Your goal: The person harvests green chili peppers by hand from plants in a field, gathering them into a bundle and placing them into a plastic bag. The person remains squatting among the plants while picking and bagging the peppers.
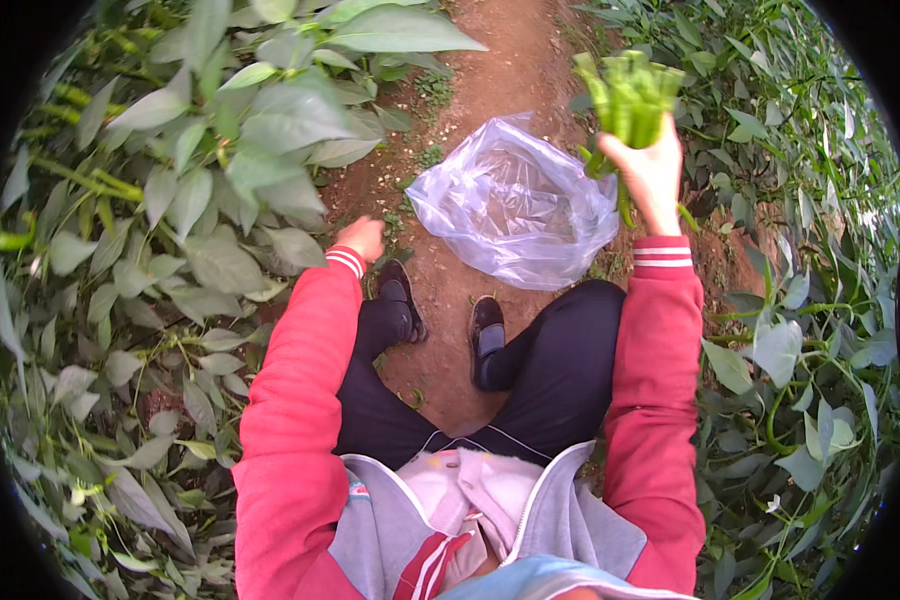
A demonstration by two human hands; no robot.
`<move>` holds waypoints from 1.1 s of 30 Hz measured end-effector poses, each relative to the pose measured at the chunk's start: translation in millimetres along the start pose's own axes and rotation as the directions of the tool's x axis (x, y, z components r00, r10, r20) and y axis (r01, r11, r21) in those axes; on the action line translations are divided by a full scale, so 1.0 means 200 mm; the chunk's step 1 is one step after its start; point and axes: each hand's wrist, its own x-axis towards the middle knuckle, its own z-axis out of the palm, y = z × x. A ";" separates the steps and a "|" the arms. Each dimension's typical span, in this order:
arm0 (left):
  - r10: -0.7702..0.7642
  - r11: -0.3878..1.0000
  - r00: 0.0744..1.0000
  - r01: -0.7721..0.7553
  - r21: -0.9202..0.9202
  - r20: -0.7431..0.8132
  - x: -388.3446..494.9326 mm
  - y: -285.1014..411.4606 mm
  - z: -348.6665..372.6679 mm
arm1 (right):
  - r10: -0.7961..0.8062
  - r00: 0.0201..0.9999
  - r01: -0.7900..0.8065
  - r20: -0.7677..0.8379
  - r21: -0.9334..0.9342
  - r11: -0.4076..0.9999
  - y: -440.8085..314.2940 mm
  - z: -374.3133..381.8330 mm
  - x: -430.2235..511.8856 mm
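Observation:
A bunch of long green chili peppers [637,97] stands up out of my right hand [649,169], which grips it beyond the upper right rim of the bag. A few more peppers hang below the fingers. On the dirt between the plant rows lies a clear plastic bag [465,191] with a wide mouth; brown ground shows through it. My left hand [361,238] is beside the leaves of the left pepper plants [225,262], left of the bag and above my shoe. Its fingers look curled, with nothing visible in them, but the palm side is hidden.
Dense pepper plants [787,360] line the right side too. The dirt path [506,45] runs ahead between the rows. My shoes [487,322] rest on the soil close to the bag. Green peppers [11,238] hang among the leaves at far left.

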 end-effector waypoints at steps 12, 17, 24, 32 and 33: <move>0.591 0.801 0.762 -0.594 0.079 -0.263 0.85 0.77 0.26 | 0.177 0.924 0.191 0.339 -0.810 0.555 0.86 1.09 -0.05; 0.347 0.809 0.924 -0.381 0.448 0.159 1.14 0.68 0.55 | 0.121 0.945 0.146 0.305 -0.723 0.676 1.39 1.33 -0.34; -0.121 0.878 0.987 0.157 0.452 -0.108 1.38 0.20 0.30 | 0.021 0.857 0.371 0.514 -0.646 0.667 1.74 1.31 -0.66; 0.487 0.823 0.863 -0.504 0.261 0.133 1.12 0.35 0.11 | 0.207 0.801 0.337 0.562 -0.708 0.620 1.58 1.32 -0.44; 0.518 0.826 0.807 -0.558 0.079 0.282 1.08 0.40 0.17 | 0.249 0.782 0.335 0.571 -0.723 0.605 1.54 1.32 -0.40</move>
